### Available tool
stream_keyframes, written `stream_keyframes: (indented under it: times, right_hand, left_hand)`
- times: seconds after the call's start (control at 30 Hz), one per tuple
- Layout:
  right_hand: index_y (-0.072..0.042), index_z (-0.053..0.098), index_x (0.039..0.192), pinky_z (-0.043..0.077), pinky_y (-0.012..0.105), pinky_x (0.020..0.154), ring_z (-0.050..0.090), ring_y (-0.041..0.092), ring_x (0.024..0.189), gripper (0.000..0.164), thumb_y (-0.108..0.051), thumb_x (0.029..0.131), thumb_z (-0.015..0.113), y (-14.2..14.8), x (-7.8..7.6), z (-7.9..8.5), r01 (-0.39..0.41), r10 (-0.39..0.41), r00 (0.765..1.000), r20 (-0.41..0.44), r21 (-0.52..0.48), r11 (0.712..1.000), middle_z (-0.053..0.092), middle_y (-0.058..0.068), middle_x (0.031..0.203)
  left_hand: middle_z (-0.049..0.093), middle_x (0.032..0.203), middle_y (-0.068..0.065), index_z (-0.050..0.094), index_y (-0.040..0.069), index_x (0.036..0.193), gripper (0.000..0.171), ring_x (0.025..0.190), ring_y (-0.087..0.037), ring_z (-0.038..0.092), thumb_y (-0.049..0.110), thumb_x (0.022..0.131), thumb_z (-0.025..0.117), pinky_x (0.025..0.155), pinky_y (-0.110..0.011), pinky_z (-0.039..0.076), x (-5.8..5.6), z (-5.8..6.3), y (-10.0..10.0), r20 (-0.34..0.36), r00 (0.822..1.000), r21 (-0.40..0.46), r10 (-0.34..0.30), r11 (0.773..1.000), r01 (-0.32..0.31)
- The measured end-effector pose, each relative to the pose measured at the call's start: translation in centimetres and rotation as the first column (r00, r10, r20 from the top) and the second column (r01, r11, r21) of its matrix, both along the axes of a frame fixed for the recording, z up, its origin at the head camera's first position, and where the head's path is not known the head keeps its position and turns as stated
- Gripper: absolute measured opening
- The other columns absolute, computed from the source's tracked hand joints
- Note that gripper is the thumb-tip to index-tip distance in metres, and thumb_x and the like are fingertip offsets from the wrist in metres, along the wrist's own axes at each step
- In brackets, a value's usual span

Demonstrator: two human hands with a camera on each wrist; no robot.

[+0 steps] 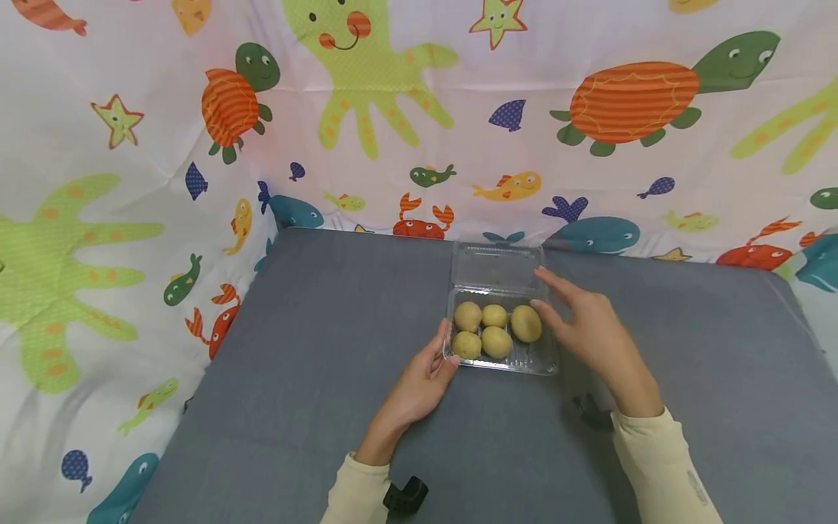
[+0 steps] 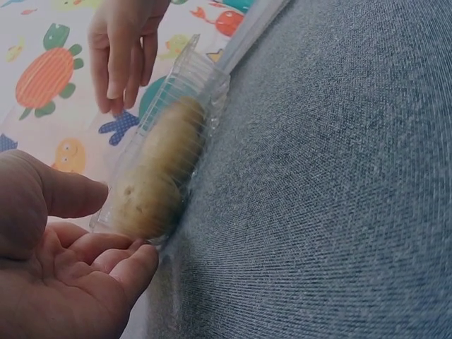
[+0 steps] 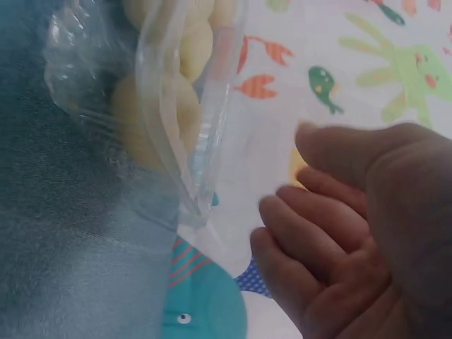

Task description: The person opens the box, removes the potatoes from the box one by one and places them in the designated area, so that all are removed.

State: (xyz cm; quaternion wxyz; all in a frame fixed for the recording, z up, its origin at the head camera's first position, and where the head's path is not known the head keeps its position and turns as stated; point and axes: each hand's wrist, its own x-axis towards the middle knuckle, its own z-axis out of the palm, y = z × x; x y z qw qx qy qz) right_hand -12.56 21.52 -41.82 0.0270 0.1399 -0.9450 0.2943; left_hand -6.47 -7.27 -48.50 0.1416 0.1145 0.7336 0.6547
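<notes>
A clear plastic clamshell box (image 1: pixel 542 358) lies on the grey cloth with its lid (image 1: pixel 494 268) raised at the back. Several yellowish potatoes (image 1: pixel 496 342) sit inside, mostly toward the left; the front right part of the tray is bare. My left hand (image 1: pixel 419 382) holds the box's left end, thumb by the front corner. In the left wrist view, that hand's thumb is at the rim and its fingers lie against the end wall. My right hand (image 1: pixel 592 331) hovers by the right side, fingers loosely bent and holding nothing, as the right wrist view also shows.
A grey cloth surface (image 1: pixel 314 349) lies under the box. Behind and to the left hangs a white curtain (image 1: pixel 366 182) printed with sea animals. Black straps sit at both wrists, the left one (image 1: pixel 406 496) plainest.
</notes>
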Motion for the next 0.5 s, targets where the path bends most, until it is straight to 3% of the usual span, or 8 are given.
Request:
stream_keyframes:
  times: [0.1,0.17,0.33,0.4,0.5]
  right_hand:
    - [-0.011,0.052,0.158,0.055,0.05,0.08,0.064,0.027,0.069,0.059,-0.023,0.104,0.072,-0.3,0.6,0.1,-0.075,0.074,0.997,0.01,0.051,0.996,0.059,0.019,0.15]
    - [-0.01,0.052,0.157,0.049,0.044,0.073,0.05,0.019,0.062,0.061,-0.022,0.102,0.075,-0.5,1.0,-0.2,-0.102,0.101,0.995,0.015,0.078,0.992,0.06,0.019,0.149]
    - [-0.007,0.055,0.154,0.061,0.053,0.08,0.068,0.025,0.081,0.062,-0.018,0.098,0.079,-1.0,1.6,-1.1,-0.126,0.129,0.992,-0.018,0.114,0.986,0.06,0.018,0.15]
    - [-0.006,0.058,0.151,0.062,0.057,0.082,0.074,0.031,0.091,0.06,-0.016,0.096,0.08,-1.1,1.8,-1.5,-0.126,0.132,0.991,-0.035,0.13,0.983,0.065,0.019,0.144]
    - [-0.004,0.061,0.147,0.062,0.057,0.077,0.076,0.035,0.092,0.057,-0.015,0.095,0.082,-1.3,2.1,-1.9,-0.116,0.124,0.991,-0.043,0.16,0.98,0.073,0.021,0.128]
  left_hand:
    - [0.014,0.176,-0.01,0.01,0.005,0.169,0.071,0.159,-0.021,0.019,0.007,0.112,0.052,0.126,-0.04,0.028,0.0,0.1,0.0,0.0,1.0,0.002,0.003,1.0,-0.003]
    - [0.014,0.175,-0.011,0.01,0.005,0.169,0.07,0.159,-0.022,0.019,0.007,0.112,0.052,0.126,-0.041,0.028,0.0,0.1,0.1,-0.003,1.0,-0.002,0.002,1.0,-0.002]
    - [0.014,0.175,-0.011,0.011,0.003,0.169,0.07,0.159,-0.022,0.019,0.007,0.112,0.052,0.126,-0.04,0.027,0.0,0.3,0.0,-0.007,1.0,-0.01,0.006,1.0,-0.006]
    - [0.014,0.175,-0.011,0.012,0.002,0.168,0.07,0.159,-0.021,0.019,0.007,0.112,0.052,0.126,-0.04,0.027,0.0,0.3,0.0,-0.008,1.0,-0.009,0.009,1.0,-0.009]
    - [0.014,0.175,-0.012,0.012,0.002,0.168,0.07,0.159,-0.022,0.019,0.006,0.112,0.052,0.126,-0.041,0.027,0.0,0.4,0.1,-0.005,1.0,-0.004,0.01,1.0,-0.01]
